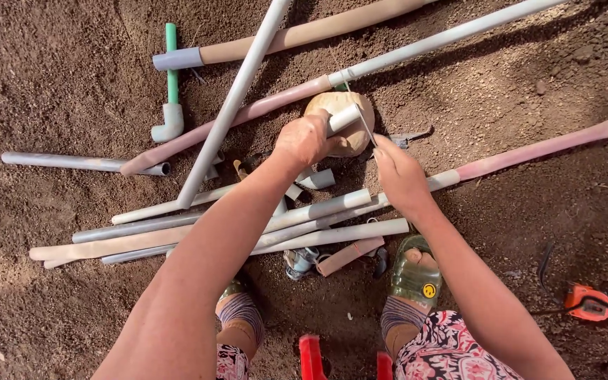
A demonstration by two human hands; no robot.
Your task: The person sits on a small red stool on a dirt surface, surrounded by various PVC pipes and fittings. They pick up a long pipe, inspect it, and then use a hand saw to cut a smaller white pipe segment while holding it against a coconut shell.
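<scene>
My left hand (pixel 304 138) grips a short white pipe piece (pixel 344 118) and presses it onto a tan stone (pixel 352 137) lying on the soil. Just to the right, my right hand (pixel 399 176) holds a thin saw blade (pixel 366 125) whose edge lies across the pipe's free end. Both forearms reach in from the bottom of the view.
Many long grey, white and pinkish pipes (pixel 233 105) lie crossed on the brown soil, with a green pipe and grey elbow (pixel 171 105) at upper left. Short offcuts (pixel 350 254) sit by my sandalled feet (pixel 416 271). An orange tape measure (pixel 588 302) lies at right.
</scene>
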